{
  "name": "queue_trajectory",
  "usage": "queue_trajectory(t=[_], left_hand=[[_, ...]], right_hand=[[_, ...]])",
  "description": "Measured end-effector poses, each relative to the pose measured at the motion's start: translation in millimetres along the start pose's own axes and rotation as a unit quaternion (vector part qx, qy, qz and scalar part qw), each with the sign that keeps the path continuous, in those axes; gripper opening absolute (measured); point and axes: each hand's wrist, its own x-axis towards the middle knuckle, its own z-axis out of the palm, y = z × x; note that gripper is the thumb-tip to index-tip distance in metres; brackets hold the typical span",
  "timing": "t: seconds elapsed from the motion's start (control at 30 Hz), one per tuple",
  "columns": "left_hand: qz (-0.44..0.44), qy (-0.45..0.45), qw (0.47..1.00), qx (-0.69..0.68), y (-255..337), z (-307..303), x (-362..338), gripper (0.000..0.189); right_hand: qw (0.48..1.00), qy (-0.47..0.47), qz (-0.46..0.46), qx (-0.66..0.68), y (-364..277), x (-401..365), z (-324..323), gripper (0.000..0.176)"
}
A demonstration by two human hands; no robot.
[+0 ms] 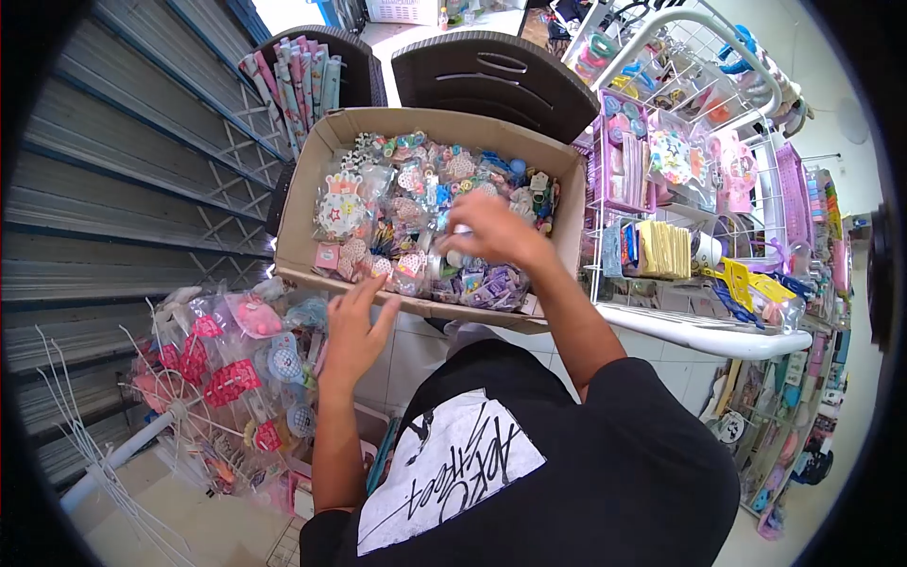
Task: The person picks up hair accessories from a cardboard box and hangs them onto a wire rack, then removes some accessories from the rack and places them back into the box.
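Note:
A large cardboard box [312,231] in front of me is filled with small items in clear plastic packets [406,180]. Inside it, my right hand [491,231] reaches over the middle of the heap with curled fingers. Something small and whitish shows at its fingertips, too blurred to name. My left hand [357,326] is at the box's near rim, fingers apart, holding nothing, its fingertips close to pink heart-patterned packets [411,265]. A white packet with coloured stars [342,210] lies at the box's left side, and purple packets [487,286] lie at the near right.
Brown chair backs [496,80] stand behind the box. To the right is a white wire rack [699,321] with purple baskets and stationery. A display stand [179,408] with hanging pink goods is at the lower left, beside a grey metal shutter [123,189].

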Motion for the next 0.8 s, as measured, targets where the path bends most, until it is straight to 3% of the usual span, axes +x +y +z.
queue_trajectory(t=[0.03,0.07,0.1,0.13,0.17,0.27,0.33,0.37,0.43,0.47,0.5,0.53,0.6,0.67,0.8], left_hand=[[-0.056,0.022,0.978,-0.198,6.1,2.5,6.4,0.042],[-0.049,0.024,0.978,-0.2,11.8,4.7,10.1,0.042],[-0.13,0.007,0.903,-0.408,17.8,7.5,8.9,0.039],[-0.205,-0.014,0.778,-0.594,22.4,11.2,7.4,0.037],[-0.239,0.022,0.741,-0.628,24.1,16.2,5.8,0.035],[-0.212,0.053,0.732,-0.645,8.5,27.2,-6.6,0.036],[-0.194,0.051,0.748,-0.633,-1.9,27.3,-12.1,0.038],[-0.186,0.083,0.767,-0.608,5.7,27.0,-13.5,0.037],[-0.158,0.143,0.813,-0.541,13.7,29.7,-14.9,0.038],[-0.156,0.145,0.813,-0.543,11.7,27.3,-20.5,0.038],[-0.154,0.09,0.823,-0.539,8.2,23.0,-28.4,0.038],[-0.15,0.037,0.831,-0.535,6.2,18.9,-33.0,0.038],[-0.154,0.045,0.84,-0.518,9.2,16.9,-42.3,0.029],[-0.219,0.01,0.794,-0.567,5.4,19.0,-58.1,0.017],[-0.215,0.026,0.814,-0.538,-2.7,31.2,-75.1,0.013]], right_hand=[[0.995,-0.01,-0.057,0.085,-19.1,4.7,1.6,0.016],[0.979,-0.023,-0.114,0.167,-37.3,7.3,3.2,0.016],[0.965,-0.052,-0.138,0.217,-57.6,8.4,2.6,0.017],[0.947,-0.081,-0.16,0.265,-72.7,8.8,3.8,0.018],[0.949,-0.079,-0.16,0.259,-80.7,8.4,9.8,0.018],[0.94,-0.097,-0.208,0.254,-88.3,11.1,13.7,0.018],[0.9,-0.134,-0.151,0.387,-79.5,17.2,-3.5,0.016],[0.912,-0.063,-0.084,0.395,-58.9,20.6,-0.5,0.015],[0.973,0.05,0.075,0.212,20.6,33.8,21.4,0.022],[0.956,0.077,0.224,0.17,50.8,30.5,24.7,0.035],[0.949,0.04,0.312,0.003,86.5,22.3,28.1,0.043],[0.915,-0.026,0.399,-0.061,108.9,11.8,27.4,0.042],[0.894,0.062,0.444,-0.015,157.2,-11.4,50.4,0.038],[0.876,0.015,0.48,-0.048,162.2,-23.0,54.9,0.033],[0.869,-0.018,0.482,-0.107,153.4,-26.5,54.3,0.039]])
